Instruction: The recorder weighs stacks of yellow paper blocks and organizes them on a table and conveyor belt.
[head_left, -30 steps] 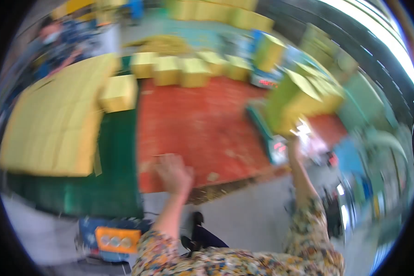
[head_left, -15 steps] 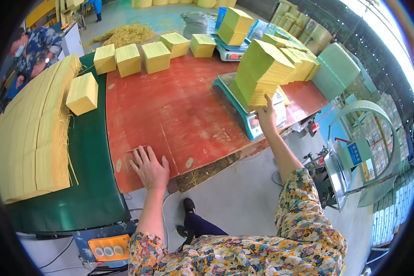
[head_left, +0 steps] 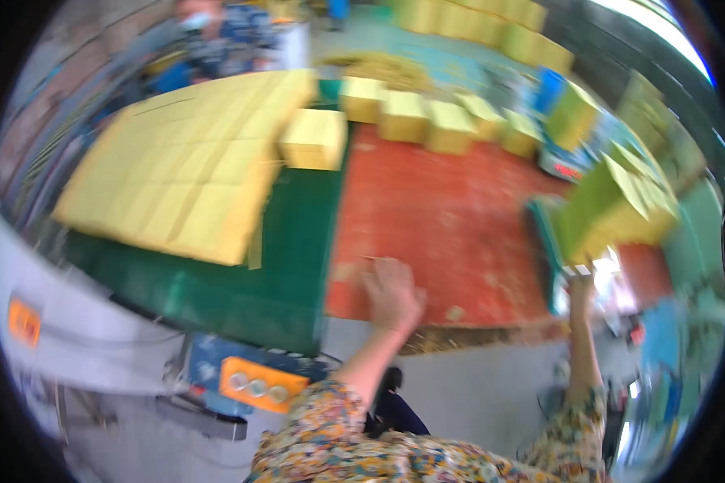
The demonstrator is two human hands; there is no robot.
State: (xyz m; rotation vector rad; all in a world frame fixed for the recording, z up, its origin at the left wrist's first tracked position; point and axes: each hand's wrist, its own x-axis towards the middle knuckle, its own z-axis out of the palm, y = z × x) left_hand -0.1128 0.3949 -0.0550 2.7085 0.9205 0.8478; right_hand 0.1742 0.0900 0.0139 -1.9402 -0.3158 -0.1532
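Resting on the red counter (head_left: 443,241), the person's left grip (head_left: 395,295) is spread flat and holds nothing. The right grip (head_left: 581,283) is at the bottom of the tall yellow paper stack (head_left: 602,213), which stands on the near scale (head_left: 546,251); because of blur, one cannot see whether it clasps anything. This stack is probably heavy, and its sheets may slip or bend, so it seems best to take it low, from two opposite sides. Counted, there are two scales, one stack on the far scale (head_left: 557,165), five small blocks (head_left: 449,130) in a row along the counter's far side, and one block (head_left: 314,142) on the green surface (head_left: 290,233). Stacks behind the tall one are too blurred to count.
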